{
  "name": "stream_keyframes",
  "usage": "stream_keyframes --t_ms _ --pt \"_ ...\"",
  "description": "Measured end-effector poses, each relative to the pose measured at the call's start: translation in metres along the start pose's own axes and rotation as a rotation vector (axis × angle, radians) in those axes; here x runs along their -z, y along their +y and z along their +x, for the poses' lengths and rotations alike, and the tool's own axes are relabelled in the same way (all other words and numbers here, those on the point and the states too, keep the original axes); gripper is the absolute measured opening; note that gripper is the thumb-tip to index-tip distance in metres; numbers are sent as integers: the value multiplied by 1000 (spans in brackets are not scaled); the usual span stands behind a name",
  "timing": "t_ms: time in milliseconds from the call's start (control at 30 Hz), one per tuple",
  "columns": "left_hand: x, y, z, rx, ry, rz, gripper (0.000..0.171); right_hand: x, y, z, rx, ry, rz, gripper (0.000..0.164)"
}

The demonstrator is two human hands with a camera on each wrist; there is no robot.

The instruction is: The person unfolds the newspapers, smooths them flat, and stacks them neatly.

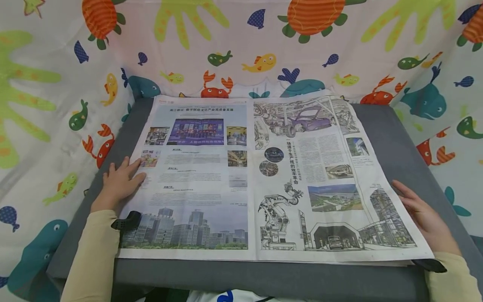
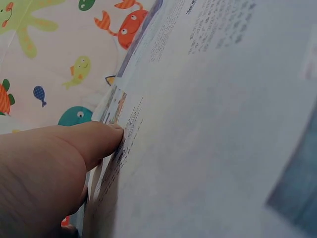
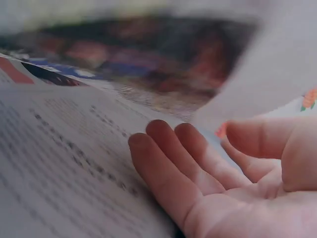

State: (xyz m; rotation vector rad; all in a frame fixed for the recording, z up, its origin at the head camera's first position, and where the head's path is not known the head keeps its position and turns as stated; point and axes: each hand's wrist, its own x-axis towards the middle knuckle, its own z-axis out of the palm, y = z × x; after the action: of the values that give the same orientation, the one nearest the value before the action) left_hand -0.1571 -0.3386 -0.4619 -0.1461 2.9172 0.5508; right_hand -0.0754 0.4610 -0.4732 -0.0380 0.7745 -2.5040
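A newspaper [image 1: 203, 178] lies spread open, with photos on its left page and line drawings of a car and a robot arm on its right page. On its left margin rests my left hand [image 1: 118, 183], fingers spread; the left wrist view shows the thumb [image 2: 101, 141] touching the paper. My right hand [image 1: 428, 218] is at the right edge, partly hidden by the page in the head view. From the right wrist, that hand [image 3: 223, 188] appears palm up with fingers extended, between a blurred raised sheet [image 3: 148, 59] and the printed page [image 3: 64, 163] beneath.
Under the newspaper is a grey table [image 1: 264, 277], its surface showing along both sides and the front. A curtain [image 1: 234, 42] printed with sea animals hangs behind and at both sides. Dark wrist straps [image 1: 130, 220] circle both wrists.
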Motion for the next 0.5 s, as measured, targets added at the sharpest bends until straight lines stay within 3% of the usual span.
stream_keyframes --t_ms 133,233,333,400,500 --pt "0 1 0 -4 0 -4 73 5 -2 -8 8 4 -63 58" --pt "1 1 0 -7 0 -1 72 9 -2 -9 32 56 -316 58" --pt "2 1 -1 -4 -3 -3 72 9 -3 -10 28 178 -559 59" --pt "2 3 -1 2 -6 -7 71 10 -3 -9 13 247 -662 59" --pt "3 4 -3 7 -6 -8 71 9 -3 -9 -6 293 -727 58"
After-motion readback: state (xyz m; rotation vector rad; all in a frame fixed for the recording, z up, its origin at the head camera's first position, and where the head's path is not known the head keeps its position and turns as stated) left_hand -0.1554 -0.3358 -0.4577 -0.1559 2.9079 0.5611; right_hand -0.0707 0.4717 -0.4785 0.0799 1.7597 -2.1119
